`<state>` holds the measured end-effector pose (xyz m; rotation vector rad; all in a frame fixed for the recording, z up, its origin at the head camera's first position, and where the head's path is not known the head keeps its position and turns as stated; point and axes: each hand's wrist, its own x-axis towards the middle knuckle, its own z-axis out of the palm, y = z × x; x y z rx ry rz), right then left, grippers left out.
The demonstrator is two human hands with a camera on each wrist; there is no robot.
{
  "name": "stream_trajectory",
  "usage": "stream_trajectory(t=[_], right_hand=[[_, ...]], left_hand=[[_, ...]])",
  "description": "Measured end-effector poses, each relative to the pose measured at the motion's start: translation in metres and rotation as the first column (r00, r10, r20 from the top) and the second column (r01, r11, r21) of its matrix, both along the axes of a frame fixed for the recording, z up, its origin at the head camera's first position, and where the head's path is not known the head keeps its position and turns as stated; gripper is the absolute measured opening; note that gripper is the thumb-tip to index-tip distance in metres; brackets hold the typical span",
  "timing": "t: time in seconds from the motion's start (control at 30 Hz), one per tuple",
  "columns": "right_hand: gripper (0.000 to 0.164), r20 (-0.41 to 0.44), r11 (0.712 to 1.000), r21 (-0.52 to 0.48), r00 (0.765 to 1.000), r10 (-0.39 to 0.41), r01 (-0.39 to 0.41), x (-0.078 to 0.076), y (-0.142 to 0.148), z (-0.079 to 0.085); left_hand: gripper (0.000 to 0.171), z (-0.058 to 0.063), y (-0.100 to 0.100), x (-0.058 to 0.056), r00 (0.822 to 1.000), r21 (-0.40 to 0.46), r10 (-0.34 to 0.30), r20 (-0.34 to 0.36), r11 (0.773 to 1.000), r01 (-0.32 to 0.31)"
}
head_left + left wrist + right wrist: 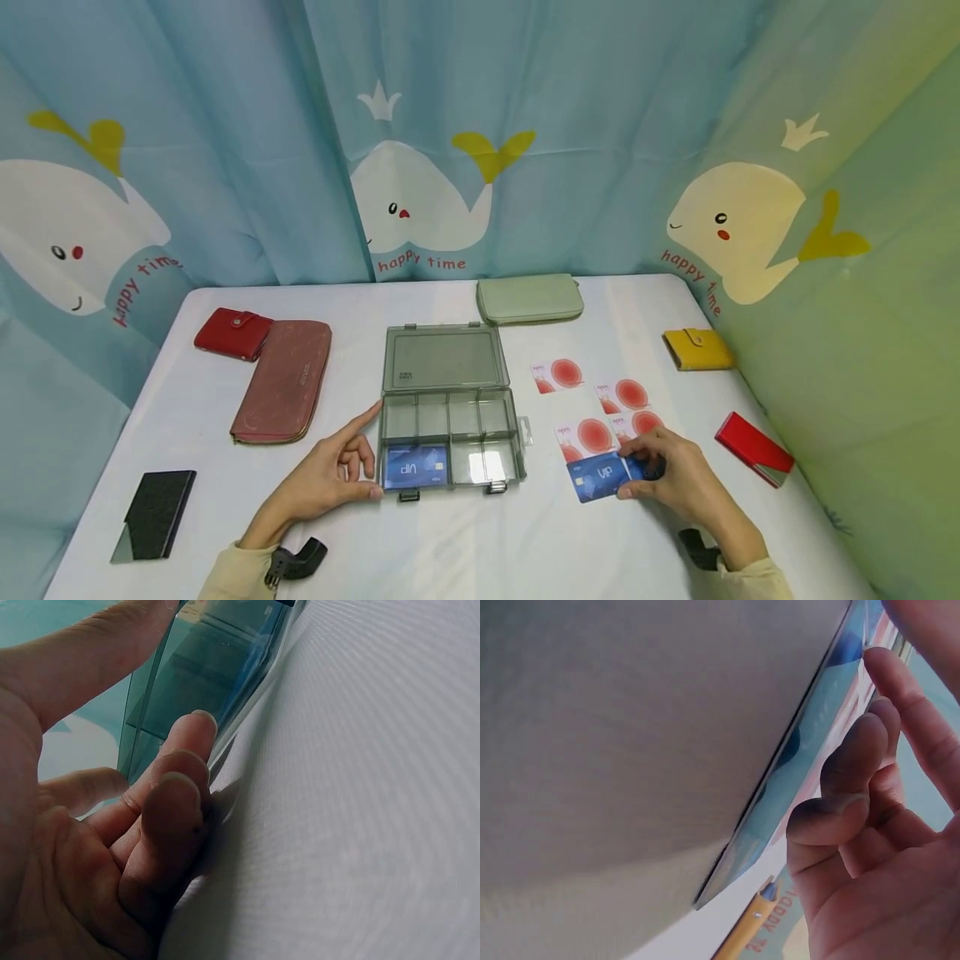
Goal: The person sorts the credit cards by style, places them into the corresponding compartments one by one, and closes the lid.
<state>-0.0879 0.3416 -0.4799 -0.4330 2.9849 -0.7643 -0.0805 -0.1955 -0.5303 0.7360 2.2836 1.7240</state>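
Card (597, 479) looks blue (with white "VIP" lettering).

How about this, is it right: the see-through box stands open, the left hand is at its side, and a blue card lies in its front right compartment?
Not quite: the head view shows the blue card in the front left compartment. The see-through box is open, with the left hand at its side.

The VIP cards (597, 477) are blue, the box (432, 415) smoky grey, the curtain (615, 125) whale-patterned.
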Motion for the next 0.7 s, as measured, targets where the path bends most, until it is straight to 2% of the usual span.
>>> stream_trajectory(t=[0.27,0.7], right_hand=[[0.050,-0.030,1.000,-0.016,1.000,0.010,-0.010,0.0016,0.0006,-0.0006],[0.052,0.045,0.999,-0.041,0.999,0.031,-0.029,-0.0006,-0.0009,0.0001]], left_hand=[[0.111,0.0026,0.0005,0.0003,1.000,0.006,0.000,0.001,1.000,0.000],[0.111,0.0052,0.0006,0.0008,1.000,-0.012,0.008,0.017,1.000,-0.008]])
